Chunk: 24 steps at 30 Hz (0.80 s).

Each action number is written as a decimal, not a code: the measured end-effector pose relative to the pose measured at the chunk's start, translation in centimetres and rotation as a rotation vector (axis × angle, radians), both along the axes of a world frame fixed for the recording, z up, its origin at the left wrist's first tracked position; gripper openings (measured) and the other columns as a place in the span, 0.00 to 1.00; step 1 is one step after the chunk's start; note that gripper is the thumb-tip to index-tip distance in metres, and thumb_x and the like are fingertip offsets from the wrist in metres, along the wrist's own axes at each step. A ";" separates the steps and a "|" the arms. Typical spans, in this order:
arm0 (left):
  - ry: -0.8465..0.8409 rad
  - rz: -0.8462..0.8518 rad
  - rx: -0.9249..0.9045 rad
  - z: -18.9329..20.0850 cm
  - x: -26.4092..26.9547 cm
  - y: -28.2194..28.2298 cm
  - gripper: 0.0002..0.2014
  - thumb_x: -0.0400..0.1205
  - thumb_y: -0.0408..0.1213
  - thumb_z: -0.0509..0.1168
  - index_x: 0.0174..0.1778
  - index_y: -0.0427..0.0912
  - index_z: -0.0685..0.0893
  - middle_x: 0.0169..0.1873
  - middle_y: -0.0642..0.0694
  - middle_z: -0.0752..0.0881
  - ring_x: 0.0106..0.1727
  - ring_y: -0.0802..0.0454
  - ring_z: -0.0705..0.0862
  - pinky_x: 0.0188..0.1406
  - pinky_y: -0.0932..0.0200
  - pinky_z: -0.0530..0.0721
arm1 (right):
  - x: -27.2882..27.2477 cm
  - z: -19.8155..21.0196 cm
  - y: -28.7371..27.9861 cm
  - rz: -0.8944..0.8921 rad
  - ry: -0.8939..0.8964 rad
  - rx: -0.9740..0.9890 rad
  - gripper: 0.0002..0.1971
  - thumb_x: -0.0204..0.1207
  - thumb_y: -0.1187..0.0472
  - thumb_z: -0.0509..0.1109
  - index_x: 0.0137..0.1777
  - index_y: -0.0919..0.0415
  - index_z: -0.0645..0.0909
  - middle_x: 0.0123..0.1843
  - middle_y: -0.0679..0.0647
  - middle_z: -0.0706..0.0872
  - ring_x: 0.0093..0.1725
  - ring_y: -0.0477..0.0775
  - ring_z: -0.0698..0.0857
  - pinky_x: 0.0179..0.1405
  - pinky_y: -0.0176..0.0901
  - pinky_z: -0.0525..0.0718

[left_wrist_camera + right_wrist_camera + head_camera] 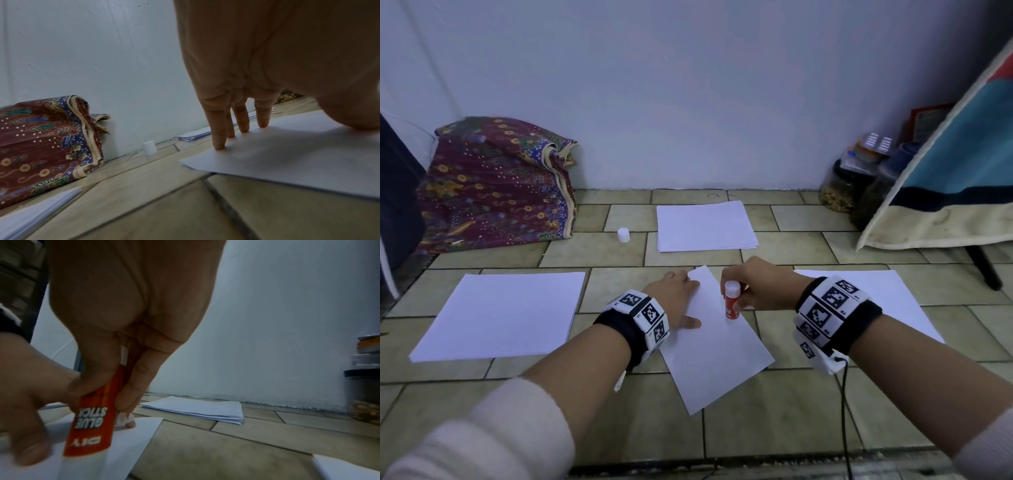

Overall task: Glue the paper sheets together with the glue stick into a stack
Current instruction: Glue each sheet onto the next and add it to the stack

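A single white sheet (717, 346) lies skewed on the tiled floor between my hands. My left hand (678, 294) presses its left edge flat with straight fingers (219, 138). My right hand (753, 286) grips a red glue stick (732, 303), held upside down with its tip on the sheet near the far corner. In the right wrist view the glue stick (92, 423) reads "GLUE STICK" inverted, pinched between thumb and fingers. The white cap (623, 235) stands alone on the floor at the back left.
Paper stacks lie at the back centre (705, 226), left (500, 315) and right (893, 301). A patterned cloth bundle (493, 185) sits against the wall at left. Jars (849, 185) and a leaning board (955, 161) stand at right.
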<state>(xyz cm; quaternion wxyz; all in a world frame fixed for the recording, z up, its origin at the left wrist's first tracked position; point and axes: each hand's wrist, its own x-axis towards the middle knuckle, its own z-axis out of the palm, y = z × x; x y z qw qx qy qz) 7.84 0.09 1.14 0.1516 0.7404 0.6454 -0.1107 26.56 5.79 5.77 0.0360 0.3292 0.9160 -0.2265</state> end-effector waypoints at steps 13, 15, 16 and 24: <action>0.104 -0.111 0.024 0.2 -2.3 0.0 0.22 0.87 0.42 0.55 0.79 0.49 0.65 0.73 0.47 0.66 0.71 0.47 0.69 0.60 0.50 0.79 | 4.2 1.5 -0.9 0.016 -0.094 -0.163 0.11 0.68 0.63 0.80 0.44 0.55 0.80 0.41 0.46 0.87 0.42 0.48 0.86 0.43 0.39 0.83; 0.081 -0.094 0.020 0.1 -2.9 -0.2 0.23 0.86 0.43 0.58 0.79 0.52 0.65 0.72 0.48 0.67 0.70 0.49 0.68 0.60 0.53 0.78 | 4.8 2.5 0.2 -0.086 0.065 -0.253 0.10 0.68 0.66 0.80 0.43 0.58 0.81 0.39 0.48 0.90 0.39 0.48 0.90 0.41 0.39 0.86; 0.058 -0.075 0.016 0.1 -3.2 -0.3 0.25 0.85 0.45 0.60 0.79 0.52 0.65 0.71 0.49 0.67 0.71 0.50 0.68 0.60 0.53 0.77 | 5.1 2.9 0.8 -0.160 0.196 -0.322 0.09 0.68 0.69 0.79 0.42 0.61 0.81 0.38 0.50 0.90 0.38 0.49 0.90 0.38 0.38 0.86; -0.018 0.022 0.021 -1.2 -5.0 -2.2 0.36 0.80 0.60 0.63 0.80 0.45 0.60 0.75 0.47 0.60 0.77 0.48 0.59 0.72 0.49 0.69 | 3.5 0.4 3.0 -0.813 1.176 -0.647 0.03 0.78 0.69 0.68 0.44 0.66 0.78 0.28 0.54 0.82 0.20 0.46 0.78 0.18 0.31 0.74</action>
